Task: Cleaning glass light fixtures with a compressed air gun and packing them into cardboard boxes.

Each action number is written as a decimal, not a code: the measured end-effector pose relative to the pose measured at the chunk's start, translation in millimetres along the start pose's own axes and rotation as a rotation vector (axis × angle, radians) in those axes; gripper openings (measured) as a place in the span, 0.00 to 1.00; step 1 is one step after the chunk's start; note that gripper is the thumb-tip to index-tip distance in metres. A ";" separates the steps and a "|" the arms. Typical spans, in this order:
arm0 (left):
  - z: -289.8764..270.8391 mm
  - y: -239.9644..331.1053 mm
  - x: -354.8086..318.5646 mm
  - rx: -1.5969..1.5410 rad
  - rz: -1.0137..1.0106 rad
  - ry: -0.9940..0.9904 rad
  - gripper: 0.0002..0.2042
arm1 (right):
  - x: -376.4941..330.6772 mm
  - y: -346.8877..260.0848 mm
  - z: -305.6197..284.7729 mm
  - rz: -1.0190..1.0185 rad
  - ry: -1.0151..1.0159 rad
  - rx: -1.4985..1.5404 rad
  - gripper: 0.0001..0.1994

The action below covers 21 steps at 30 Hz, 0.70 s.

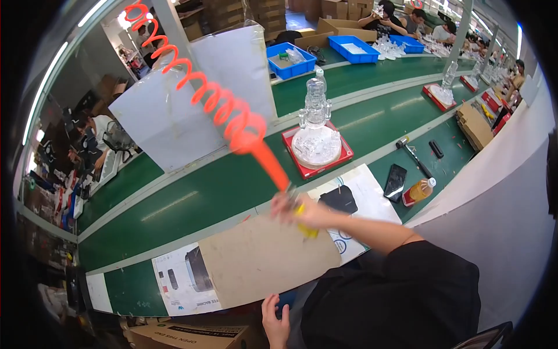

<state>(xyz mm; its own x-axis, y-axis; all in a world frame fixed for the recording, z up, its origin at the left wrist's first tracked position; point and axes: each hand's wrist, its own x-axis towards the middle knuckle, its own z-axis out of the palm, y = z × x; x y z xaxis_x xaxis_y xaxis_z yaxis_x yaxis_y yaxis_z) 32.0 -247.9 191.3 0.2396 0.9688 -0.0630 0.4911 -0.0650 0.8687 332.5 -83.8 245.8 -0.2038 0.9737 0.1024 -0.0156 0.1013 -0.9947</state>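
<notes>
Wrapped around a yellow air tool, my right hand is above the brown cardboard sheet. The tool is smeared by motion, so its exact kind cannot be told. From its top a coiled orange-red air hose runs up to the left. My left hand is low at the near edge of the bench, fingers apart, with nothing in it. Beyond the right hand, a clear plastic figure-like assembly stands upright on a round white base in a red tray.
A hammer, a black phone and a drink bottle lie at the right. Two blue bins stand across the green conveyor. A further assembly in a red tray sits farther right. Co-workers sit beyond.
</notes>
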 end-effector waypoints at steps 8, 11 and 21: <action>7.3 -63.2 -49.3 0.041 -0.103 0.050 0.11 | 63.0 -134.5 -198.4 -0.604 0.679 -0.116 0.09; 9.8 -77.5 -60.3 0.049 -0.120 0.015 0.10 | 80.5 -156.6 -209.3 -0.768 0.687 -0.125 0.09; 4.0 -111.7 -96.7 0.091 -0.161 0.056 0.10 | 118.4 -184.4 -199.1 -0.826 0.593 -0.178 0.05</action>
<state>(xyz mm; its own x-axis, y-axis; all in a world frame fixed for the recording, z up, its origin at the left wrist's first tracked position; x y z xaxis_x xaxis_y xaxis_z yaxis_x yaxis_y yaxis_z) -42.7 -335.3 98.4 0.1056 0.9801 -0.1681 0.5937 0.0735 0.8013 506.1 53.5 442.4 0.3207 0.5259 0.7877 0.2236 0.7661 -0.6025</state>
